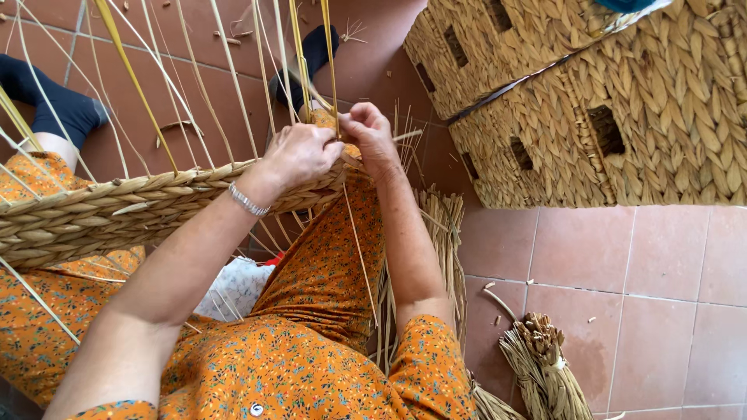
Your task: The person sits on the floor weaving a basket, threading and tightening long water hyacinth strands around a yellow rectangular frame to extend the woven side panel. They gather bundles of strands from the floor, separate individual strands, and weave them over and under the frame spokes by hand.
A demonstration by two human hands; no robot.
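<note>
A half-woven straw basket [93,210] rests across my lap, its braided rim running left to right. Thin upright reed stakes [233,70] rise from it. My left hand [299,153] grips the rim at its right end, a silver bracelet [247,201] on the wrist. My right hand [369,136] sits right beside it, its fingers pinching a weaving strand [333,78] against one of the stakes. The two hands touch each other at the corner of the basket.
Two finished woven baskets [622,109] with square handle holes are stacked at the upper right. Bundles of straw lie on the tiled floor, one tied bundle [545,365] at the lower right. My feet in dark socks [54,101] are stretched out ahead.
</note>
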